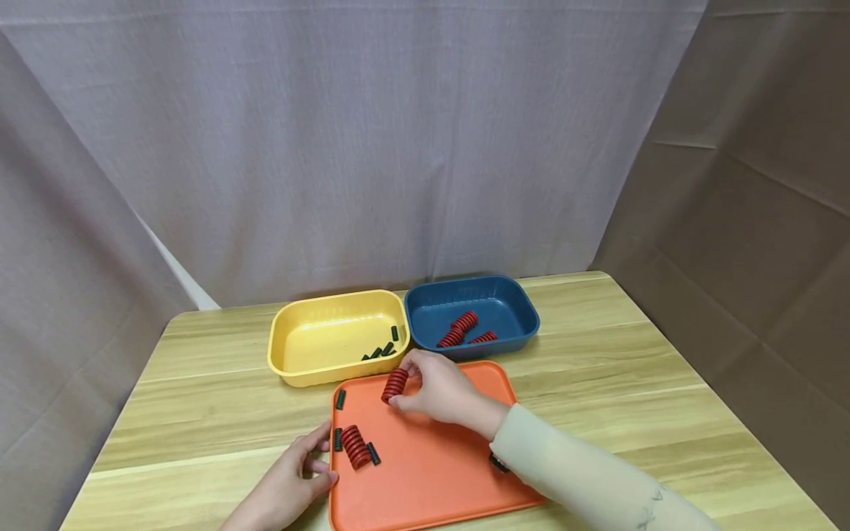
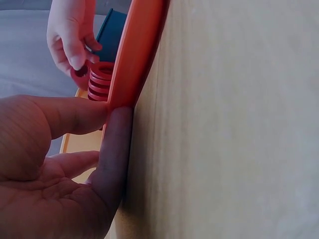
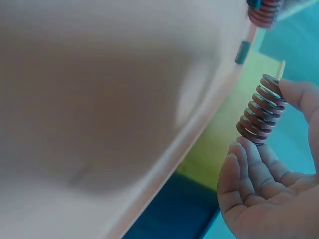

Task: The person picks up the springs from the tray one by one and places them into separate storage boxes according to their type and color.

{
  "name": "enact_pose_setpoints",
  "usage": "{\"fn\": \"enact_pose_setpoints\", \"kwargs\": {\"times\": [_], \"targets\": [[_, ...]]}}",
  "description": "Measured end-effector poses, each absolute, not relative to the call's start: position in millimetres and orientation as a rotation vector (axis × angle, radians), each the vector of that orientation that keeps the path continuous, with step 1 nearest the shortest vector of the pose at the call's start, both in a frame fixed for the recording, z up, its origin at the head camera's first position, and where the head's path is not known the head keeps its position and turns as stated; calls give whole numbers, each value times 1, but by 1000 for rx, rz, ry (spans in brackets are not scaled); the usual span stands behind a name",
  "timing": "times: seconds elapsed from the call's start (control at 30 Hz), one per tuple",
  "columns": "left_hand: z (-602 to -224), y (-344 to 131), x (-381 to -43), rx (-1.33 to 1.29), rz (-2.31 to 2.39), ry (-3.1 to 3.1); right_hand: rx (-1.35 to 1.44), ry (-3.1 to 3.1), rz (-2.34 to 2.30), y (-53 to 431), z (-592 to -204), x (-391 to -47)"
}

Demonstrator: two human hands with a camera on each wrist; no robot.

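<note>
My right hand [image 1: 441,391] pinches a red coil spring [image 1: 395,385] by its two ends, over the far part of the orange tray [image 1: 432,479]. In the right wrist view the thumb is at one end of that spring [image 3: 261,109] and the fingertips at the other. At the tray's left edge, my left hand [image 1: 285,479] grips the rim between thumb and fingers, as the left wrist view shows. Another red spring [image 1: 356,447] lies on the tray near that hand, with small dark green springs [image 1: 373,453] beside it. One more small green spring [image 1: 340,399] lies at the far left corner.
Behind the tray stand a yellow bin [image 1: 282,335] holding several small green springs [image 1: 388,348] and a blue bin [image 1: 521,291] holding red springs [image 1: 465,321]. Under the right sleeve [image 1: 564,457], a small dark piece [image 1: 498,462] shows partly. Grey curtains [image 1: 398,147] enclose the wooden table [image 1: 631,405].
</note>
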State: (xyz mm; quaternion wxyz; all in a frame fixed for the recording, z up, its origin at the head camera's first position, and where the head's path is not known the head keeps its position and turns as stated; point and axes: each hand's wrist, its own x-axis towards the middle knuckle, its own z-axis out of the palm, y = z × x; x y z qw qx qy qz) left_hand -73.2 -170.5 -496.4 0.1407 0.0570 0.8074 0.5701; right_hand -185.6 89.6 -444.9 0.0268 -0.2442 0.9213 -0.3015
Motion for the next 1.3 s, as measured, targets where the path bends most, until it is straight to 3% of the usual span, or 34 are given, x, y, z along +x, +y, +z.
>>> {"fn": "enact_pose_setpoints", "kwargs": {"times": [0.6,1.0,1.3], "targets": [[-496,-170,-72,186,1632,2342,-512,2939,-1233,157,-418,-218],[-497,-170,-72,174,1654,2338,-173,3022,-1277,215,-429,-255],[-497,-171,-74,161,1636,2329,-73,3006,-1234,223,-435,-272]]}}
